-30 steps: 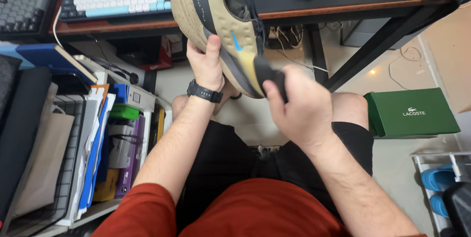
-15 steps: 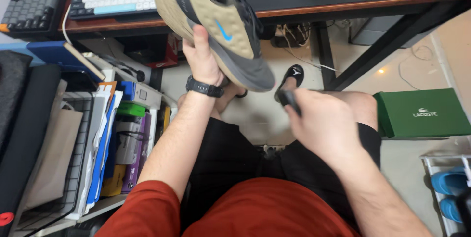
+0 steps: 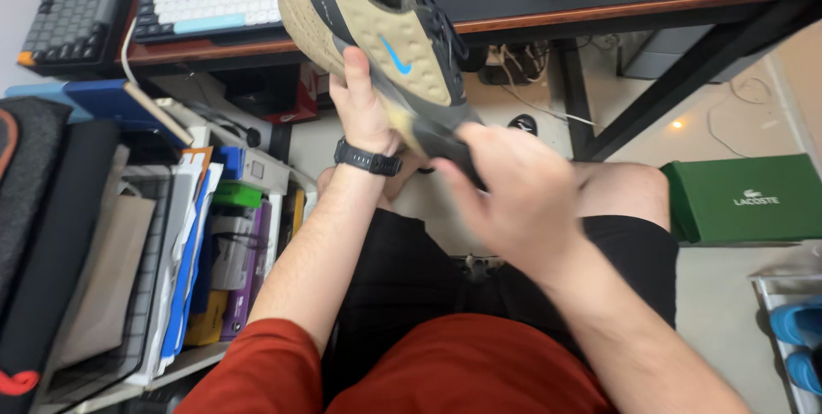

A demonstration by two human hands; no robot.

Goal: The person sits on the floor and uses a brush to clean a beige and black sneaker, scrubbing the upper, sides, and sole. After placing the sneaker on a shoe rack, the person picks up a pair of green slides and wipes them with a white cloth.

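Under the black desk's front edge point(image 3: 599, 10), left hand point(image 3: 364, 110) grips a tan shoe point(image 3: 377, 29) held up sole-left, while right hand point(image 3: 514, 187), blurred, grip unclear, rubs its toe; looks like mid-cleaning.

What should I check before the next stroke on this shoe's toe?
1. Left hand grips the tan and grey shoe at its middle: ok.
2. Shoe held in the air over the lap, in front of the desk edge: ok.
3. Right hand at the shoe's toe end: ok, though blurred.
4. Dark tool in the right hand: cannot tell, the blur hides it.
5. Laces hang on the upper, away from the toe: ok.
6. Toe surface state: cannot tell, the right hand covers it.
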